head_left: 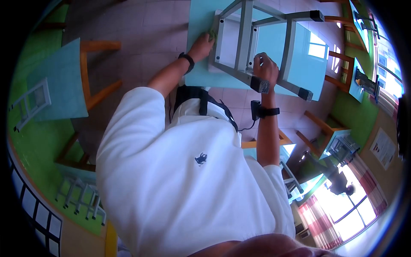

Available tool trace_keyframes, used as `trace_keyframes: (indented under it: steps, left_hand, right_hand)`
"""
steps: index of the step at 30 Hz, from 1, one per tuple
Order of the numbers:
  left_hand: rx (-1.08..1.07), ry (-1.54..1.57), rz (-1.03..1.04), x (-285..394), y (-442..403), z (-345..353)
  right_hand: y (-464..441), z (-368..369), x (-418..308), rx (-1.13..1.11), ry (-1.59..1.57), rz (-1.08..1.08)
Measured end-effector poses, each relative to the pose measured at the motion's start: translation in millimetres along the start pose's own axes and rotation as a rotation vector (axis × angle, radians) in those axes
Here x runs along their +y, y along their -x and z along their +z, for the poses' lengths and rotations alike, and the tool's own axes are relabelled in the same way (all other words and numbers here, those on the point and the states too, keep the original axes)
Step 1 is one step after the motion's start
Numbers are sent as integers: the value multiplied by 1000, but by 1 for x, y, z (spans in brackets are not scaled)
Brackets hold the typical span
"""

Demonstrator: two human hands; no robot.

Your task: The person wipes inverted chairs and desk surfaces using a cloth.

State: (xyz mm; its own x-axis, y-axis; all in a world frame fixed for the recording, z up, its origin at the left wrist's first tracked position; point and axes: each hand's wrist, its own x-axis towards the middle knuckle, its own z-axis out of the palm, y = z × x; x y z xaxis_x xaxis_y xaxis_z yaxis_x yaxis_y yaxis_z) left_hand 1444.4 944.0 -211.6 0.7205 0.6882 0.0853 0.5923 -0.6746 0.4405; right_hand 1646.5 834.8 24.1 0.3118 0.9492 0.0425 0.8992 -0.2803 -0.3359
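Note:
A grey metal stool [245, 36] lies upturned on the light blue tabletop [274, 43], its white seat [228, 36] down and its dark-tipped legs pointing up and to the right. My left hand [202, 47] is at the left edge of the seat, its fingers closed on a crumpled green cloth [213, 35]. Among the stool's legs is my right hand [266, 68], fingers curled. One leg end [260, 84] covers part of its wrist, and whatever the fingers grip, if anything, is hidden. Both wrists wear black bands.
Another blue-topped table [58, 81] with orange legs stands to the left, bearing a small stool [36, 100]. Several stools [81, 197] are at lower left. More tables [357, 79] line the right side. A person [340, 182] is near the window with red-and-white curtains [321, 220].

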Motion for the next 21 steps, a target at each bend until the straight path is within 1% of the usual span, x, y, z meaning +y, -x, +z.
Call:
trace_keyframes:
  steps: [2,4,7,9,10,11,13,14,16,17,19,21]
  left_hand:
    - [-1,27,-1,13,19,-8]
    - [-108,33,-4,26,40,-15]
    - [-154,-46,2,43,71,-32]
    - [-129,-47,0,47,81,-33]
    - [-98,-41,-12,46,82,-31]
    - [-99,-42,0,46,81,-27]
    - [-99,-84,-68,46,83,-16]
    - [-102,-82,-60,46,82,-10]
    - [-97,-47,-210,50,72,-3]
    - [-100,-45,-202,48,63,0]
    - [88,-79,-241,42,41,3]
    - [49,-91,-271,34,14,-2]
  right_hand:
    - [2,1,1,14,3,-1]
    - [0,3,3,37,0,-6]
    - [1,3,1,32,-2,19]
    - [1,-1,-2,-32,-10,53]
    - [2,0,-2,-24,-11,63]
    - [1,1,0,-11,-23,50]
    - [2,-1,-1,-1,-33,44]
    - [2,-2,-2,-5,-40,49]
    - [2,-2,-2,-4,-44,63]
    - [2,-2,-2,11,-44,49]
    - [2,-2,-2,23,-42,43]
    - [2,-3,-2,16,-64,21]
